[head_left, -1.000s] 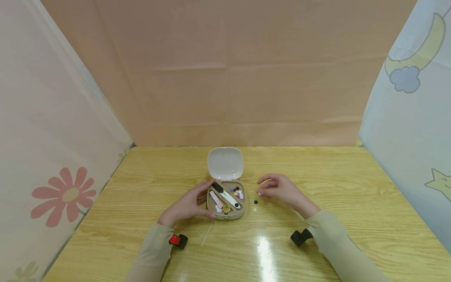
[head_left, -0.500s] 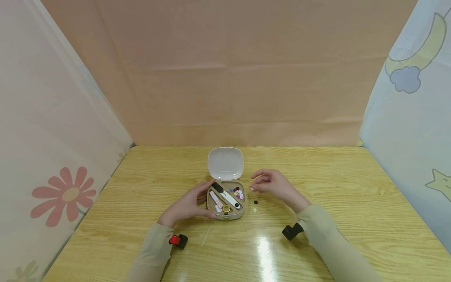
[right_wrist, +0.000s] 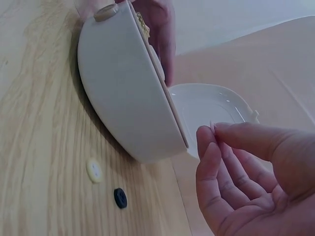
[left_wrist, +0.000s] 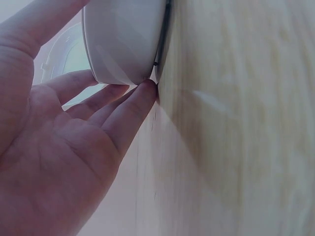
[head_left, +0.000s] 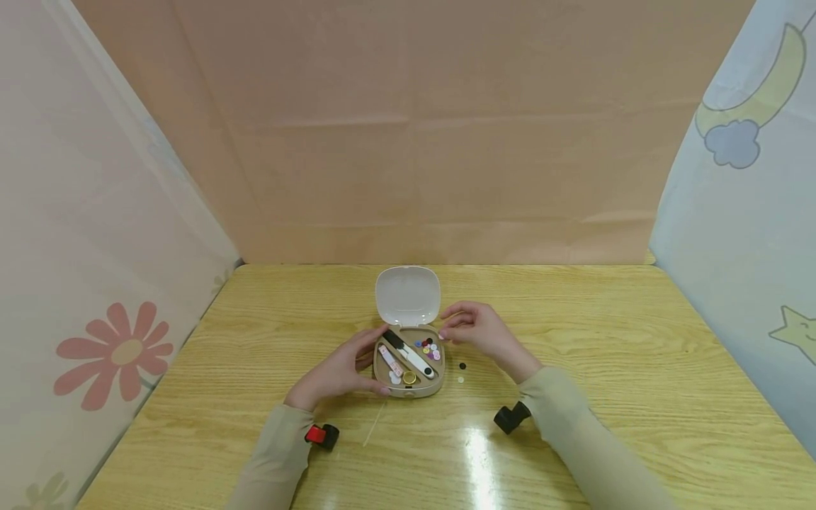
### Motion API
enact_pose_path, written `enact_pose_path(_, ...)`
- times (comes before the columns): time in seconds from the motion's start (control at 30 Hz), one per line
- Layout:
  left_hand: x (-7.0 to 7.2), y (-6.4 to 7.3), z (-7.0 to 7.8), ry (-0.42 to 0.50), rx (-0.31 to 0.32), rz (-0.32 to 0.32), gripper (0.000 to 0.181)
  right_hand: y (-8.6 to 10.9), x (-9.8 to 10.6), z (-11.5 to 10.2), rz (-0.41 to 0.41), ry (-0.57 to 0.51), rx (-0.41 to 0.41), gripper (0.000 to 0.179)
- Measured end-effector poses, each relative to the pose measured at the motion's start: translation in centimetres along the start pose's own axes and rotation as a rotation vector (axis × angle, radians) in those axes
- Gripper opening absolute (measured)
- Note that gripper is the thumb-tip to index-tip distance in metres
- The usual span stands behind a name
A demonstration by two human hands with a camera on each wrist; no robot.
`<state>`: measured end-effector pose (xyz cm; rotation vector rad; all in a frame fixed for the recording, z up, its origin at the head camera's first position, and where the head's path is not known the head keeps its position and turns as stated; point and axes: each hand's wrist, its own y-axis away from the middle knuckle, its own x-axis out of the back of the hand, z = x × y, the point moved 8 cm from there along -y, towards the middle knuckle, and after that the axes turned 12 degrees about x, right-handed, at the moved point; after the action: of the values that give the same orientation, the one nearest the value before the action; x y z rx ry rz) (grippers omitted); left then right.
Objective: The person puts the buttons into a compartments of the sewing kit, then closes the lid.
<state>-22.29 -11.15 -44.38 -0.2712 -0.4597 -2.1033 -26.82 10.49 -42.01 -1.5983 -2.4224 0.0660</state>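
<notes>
An open sewing box (head_left: 408, 391) with a beige tray stands mid-table, its lid (head_left: 408, 294) tipped up behind. My left hand (head_left: 341, 368) grips the box's left side, thumb at the front and fingers toward the back; in the left wrist view the fingertips (left_wrist: 146, 88) meet its wall. Between thumb and forefinger my right hand (head_left: 481, 331) pinches a small pale button (right_wrist: 212, 128) at the tray's right rim. Inside lie white thread snips (head_left: 414, 358) with a black end, a rolled pink-and-white strip (head_left: 391, 360), a gold ring-shaped piece (head_left: 409, 377) and several coloured buttons (head_left: 428, 347).
On the table right of the box lie a black button (head_left: 462, 366) and a pale yellow button (head_left: 461, 380). A thin pale strand (head_left: 375, 423) lies in front of the box. Printed cloth walls (head_left: 121, 212) border the table at the sides.
My right hand has moved left and slightly back, carrying the pale button from above the table to the box's right rim. The left hand and box have stayed put.
</notes>
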Motion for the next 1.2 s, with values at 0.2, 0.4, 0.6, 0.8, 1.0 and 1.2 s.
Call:
enact_pose_path(0.2, 0.0, 0.0, 0.2, 0.011, -0.010, -0.007, 0.103, -0.3, -0.6, -0.1, 0.041, -0.008, -0.012, 0.029)
enact_pose_path(0.4, 0.0, 0.0, 0.1, 0.009, -0.015, -0.004, 0.103, -0.5, -1.0, -0.1, 0.071, -0.013, -0.020, 0.027)
enact_pose_path(0.6, 0.0, 0.0, 0.1, 0.006, 0.004, 0.000, 0.104, -0.9, -1.6, -0.2, 0.041, -0.020, -0.003, 0.028)
enact_pose_path(0.8, 0.0, 0.0, 0.2, 0.008, -0.005, -0.002, 0.105, -1.5, -2.3, -0.2, 0.016, -0.012, 0.034, 0.026)
enact_pose_path(1.0, 0.0, 0.0, 0.2, 0.003, 0.001, -0.002, 0.103, -1.8, -2.6, 0.0, 0.018, -0.022, 0.049, 0.024)
enact_pose_path(1.2, 0.0, 0.0, 0.1, 0.002, 0.004, 0.002, 0.102, -1.9, -2.8, 0.0, 0.029, -0.010, 0.047, 0.022)
